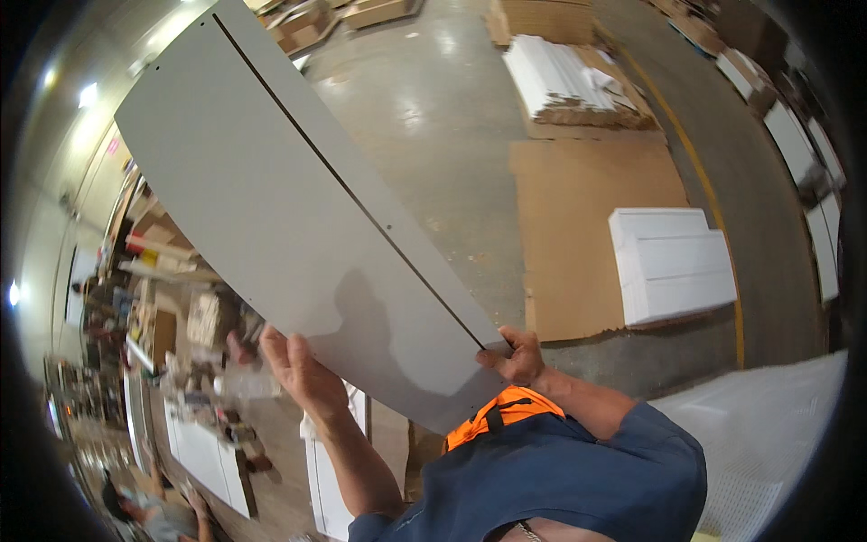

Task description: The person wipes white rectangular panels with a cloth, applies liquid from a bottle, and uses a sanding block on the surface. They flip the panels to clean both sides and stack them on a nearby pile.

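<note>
A long, pale grey flat panel [271, 196] slants up and away from my body towards the upper left. One dark groove [339, 177] runs along its length, and a few small holes show near its edges. My right hand [518, 357] grips the near right edge, with the thumb over the face beside the groove's end. Against the left edge rests my left hand [301, 372], its thumb up; the fingers behind the panel are partly hidden. A shadow falls on the panel's lower part.
White grooved panels [677, 267] are stacked on a cardboard sheet [582, 237] at right. Beyond lies a pile of white strips [562, 78]. A yellow floor line [698, 159] runs past them. At lower left, a person [162, 518] is near white panels [203, 461] on a work surface.
</note>
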Motion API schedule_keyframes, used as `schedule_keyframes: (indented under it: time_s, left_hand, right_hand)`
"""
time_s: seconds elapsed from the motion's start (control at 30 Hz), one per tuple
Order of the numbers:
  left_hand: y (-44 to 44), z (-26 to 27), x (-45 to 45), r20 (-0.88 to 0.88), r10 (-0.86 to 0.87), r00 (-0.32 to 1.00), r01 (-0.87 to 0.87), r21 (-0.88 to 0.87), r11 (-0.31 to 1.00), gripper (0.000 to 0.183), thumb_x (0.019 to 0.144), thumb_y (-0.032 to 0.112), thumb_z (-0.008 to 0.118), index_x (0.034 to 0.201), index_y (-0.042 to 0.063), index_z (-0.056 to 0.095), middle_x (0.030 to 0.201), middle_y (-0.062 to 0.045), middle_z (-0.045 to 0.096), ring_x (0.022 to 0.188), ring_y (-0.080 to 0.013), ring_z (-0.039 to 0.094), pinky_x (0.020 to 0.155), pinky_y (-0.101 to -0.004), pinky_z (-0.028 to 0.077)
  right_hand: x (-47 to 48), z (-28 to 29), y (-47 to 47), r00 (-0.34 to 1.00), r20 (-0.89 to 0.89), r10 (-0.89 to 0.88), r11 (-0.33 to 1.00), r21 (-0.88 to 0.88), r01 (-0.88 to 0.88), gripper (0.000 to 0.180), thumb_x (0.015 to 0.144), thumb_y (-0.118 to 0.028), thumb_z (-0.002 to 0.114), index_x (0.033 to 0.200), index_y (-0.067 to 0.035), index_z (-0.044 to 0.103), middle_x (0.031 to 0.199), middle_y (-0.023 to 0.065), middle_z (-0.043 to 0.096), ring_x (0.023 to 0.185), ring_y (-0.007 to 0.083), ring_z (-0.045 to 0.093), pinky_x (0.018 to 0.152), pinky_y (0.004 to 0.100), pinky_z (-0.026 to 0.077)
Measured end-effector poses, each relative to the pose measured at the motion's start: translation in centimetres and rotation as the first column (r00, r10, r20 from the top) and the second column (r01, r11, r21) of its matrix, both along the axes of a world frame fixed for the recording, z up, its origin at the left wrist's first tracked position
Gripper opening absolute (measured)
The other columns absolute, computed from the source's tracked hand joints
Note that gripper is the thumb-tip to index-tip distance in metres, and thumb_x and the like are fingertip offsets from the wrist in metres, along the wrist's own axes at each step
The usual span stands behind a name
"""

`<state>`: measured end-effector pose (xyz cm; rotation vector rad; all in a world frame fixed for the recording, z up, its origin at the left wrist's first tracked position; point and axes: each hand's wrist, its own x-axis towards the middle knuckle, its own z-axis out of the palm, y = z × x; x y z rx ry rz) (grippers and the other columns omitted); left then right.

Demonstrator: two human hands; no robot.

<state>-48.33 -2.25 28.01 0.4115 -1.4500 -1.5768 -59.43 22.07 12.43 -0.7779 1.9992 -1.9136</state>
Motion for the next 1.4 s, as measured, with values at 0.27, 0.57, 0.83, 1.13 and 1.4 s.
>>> schedule_keyframes:
  time_s: [0.27, 0.57, 0.83, 1.13, 1.4]
  left_hand:
    - [6.6, -10.3, -14.0, 0.332, -0.159, 0.930, 0.095, 0.200, 0.975, 0.037, 0.091, 0.011, 0.075, 0.119, 0.000, 0.054, 0.111, -0.008, 0.062, 0.099, -0.0151, 0.058, 0.089, -0.0305, 0.048]
    - [5.0, -14.8, -24.9, 0.394, -0.310, 0.865, 0.234, 0.229, 0.945, 0.031, 0.091, 0.024, 0.078, 0.098, 0.000, 0.061, 0.091, -0.005, 0.064, 0.081, -0.0123, 0.056, 0.074, -0.0280, 0.047]
    - [4.6, -15.0, -36.5, 0.397, -0.527, 0.751, 0.504, 0.172, 0.847, 0.034, 0.096, 0.034, 0.072, 0.085, 0.004, 0.060, 0.074, 0.003, 0.057, 0.065, -0.0040, 0.046, 0.056, -0.0217, 0.037]
    - [3.0, -14.6, -52.6, 0.504, -0.648, 0.571, 0.779, -0.083, 0.622, 0.041, 0.092, 0.041, 0.076, 0.080, 0.004, 0.061, 0.069, 0.005, 0.055, 0.064, -0.0039, 0.045, 0.054, -0.0234, 0.037]
    - [7.9, -14.3, -63.7, 0.710, -0.687, 0.153, 0.980, -0.021, 0.197, 0.046, 0.086, 0.041, 0.082, 0.081, -0.001, 0.064, 0.066, 0.000, 0.058, 0.059, -0.0058, 0.048, 0.051, -0.0257, 0.041]
  right_hand:
    - [-10.8, -0.6, 2.8, 0.959, 0.044, -0.279, 0.959, 0.053, 0.277, 0.051, 0.084, -0.044, 0.082, 0.074, 0.002, 0.063, 0.059, 0.0059, 0.057, 0.058, 0.0092, 0.046, 0.049, 0.0305, 0.040]
    - [-15.9, -2.8, 0.9, 0.845, 0.115, -0.523, 0.850, 0.137, 0.508, 0.038, 0.086, -0.032, 0.079, 0.075, 0.000, 0.061, 0.067, 0.0038, 0.061, 0.063, 0.0092, 0.051, 0.056, 0.0293, 0.044]
    - [-20.0, -1.0, 0.7, 0.692, 0.116, -0.713, 0.700, 0.063, 0.711, 0.027, 0.085, -0.023, 0.080, 0.091, 0.000, 0.067, 0.078, 0.0054, 0.069, 0.070, 0.0103, 0.062, 0.062, 0.0279, 0.051]
    - [-37.3, 0.7, 9.8, 0.753, 0.224, -0.619, 0.593, -0.496, 0.635, 0.074, 0.086, -0.008, 0.075, 0.146, -0.004, 0.032, 0.136, 0.0151, 0.051, 0.109, 0.0195, 0.060, 0.085, 0.0291, 0.054]
    - [-48.1, 11.1, 27.5, 0.130, 0.167, -0.977, 0.007, -0.589, 0.808, 0.073, 0.081, -0.021, 0.084, 0.139, 0.002, 0.046, 0.118, 0.0102, 0.063, 0.103, 0.0182, 0.060, 0.092, 0.0317, 0.049]
